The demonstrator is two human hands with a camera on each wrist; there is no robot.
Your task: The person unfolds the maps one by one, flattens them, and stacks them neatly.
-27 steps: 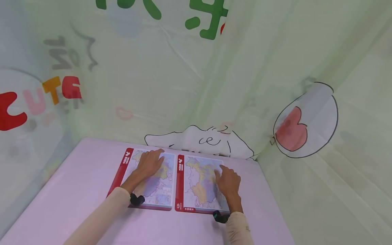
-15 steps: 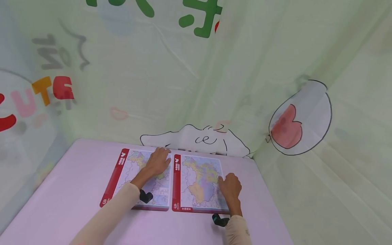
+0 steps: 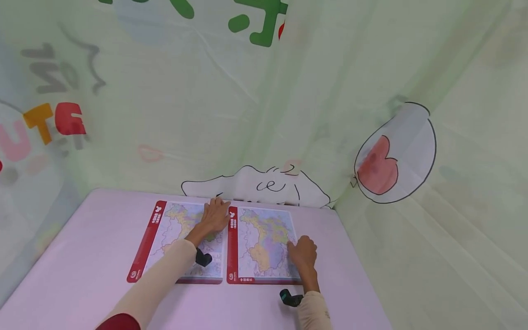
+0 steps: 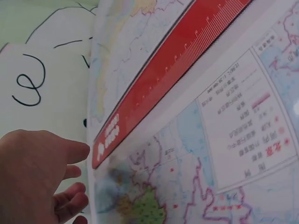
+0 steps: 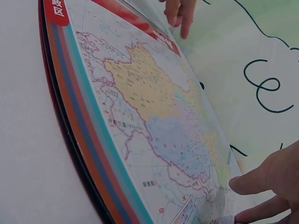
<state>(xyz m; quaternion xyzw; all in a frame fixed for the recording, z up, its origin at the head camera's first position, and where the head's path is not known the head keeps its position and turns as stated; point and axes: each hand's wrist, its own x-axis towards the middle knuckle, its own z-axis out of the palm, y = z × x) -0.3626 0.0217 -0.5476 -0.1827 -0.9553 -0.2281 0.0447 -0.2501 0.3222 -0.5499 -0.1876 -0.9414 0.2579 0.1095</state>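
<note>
Two map booklets with red side strips lie side by side in the head view: a left map booklet and a right map booklet. Over the upper right corner of the left one lies my left hand, fingers toward the far edge. In the left wrist view its thumb meets the booklets' edge near the red strip's end. My right hand is at the right booklet's right edge, fingers loosely bent. The right wrist view has its thumb touching that edge; the fingertips are partly hidden.
Both booklets lie on a pale pink table. A pale green curtain with printed letters and drawings stands behind it and on the sides. Layered coloured page edges show along the right booklet's near side.
My left hand has moved right and toward the far edge of the left booklet. The right hand has drawn back from the map face to the right booklet's edge. The view has shifted.
</note>
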